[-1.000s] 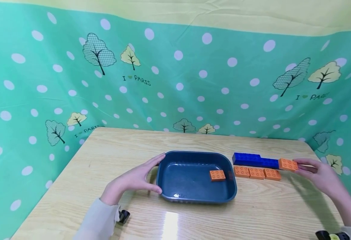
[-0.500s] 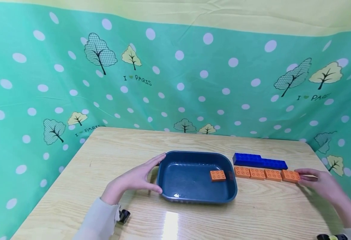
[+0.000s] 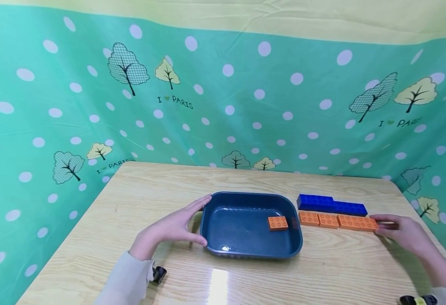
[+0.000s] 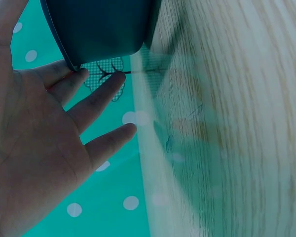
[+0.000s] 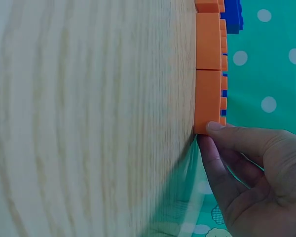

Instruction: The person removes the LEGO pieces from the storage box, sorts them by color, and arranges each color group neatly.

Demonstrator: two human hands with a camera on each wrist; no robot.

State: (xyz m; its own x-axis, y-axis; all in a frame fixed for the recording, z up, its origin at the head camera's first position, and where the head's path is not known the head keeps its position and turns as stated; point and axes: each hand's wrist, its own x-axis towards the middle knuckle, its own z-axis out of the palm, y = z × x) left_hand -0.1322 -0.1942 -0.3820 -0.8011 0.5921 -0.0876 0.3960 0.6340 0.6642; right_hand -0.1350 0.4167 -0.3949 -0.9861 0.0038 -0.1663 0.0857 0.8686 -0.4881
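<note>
My right hand (image 3: 407, 232) pinches the outer end of an orange toy brick (image 3: 368, 224), the rightmost of a row of orange bricks (image 3: 328, 220) on the table. In the right wrist view, the thumb and fingertips are at one end of that orange brick (image 5: 207, 101), and its other end meets its neighbour. My left hand (image 3: 171, 226) spans the left side of a dark blue plastic tub (image 3: 251, 256), thumb and fingers spread along the rim. The left wrist view shows the palm with its fingers extended by the tub's wall (image 4: 98, 29).
A single orange brick (image 3: 278, 223) lies inside the tub, near its right wall. Blue bricks (image 3: 331, 204) stand in a line behind the orange row, stacked higher at the left. A green patterned cloth (image 3: 223, 106) hangs behind the wooden table (image 3: 162, 178).
The right hand brought its orange brick down from over the blue line to the end of the orange row, then slid it left against its neighbour. The left hand stayed at the tub.
</note>
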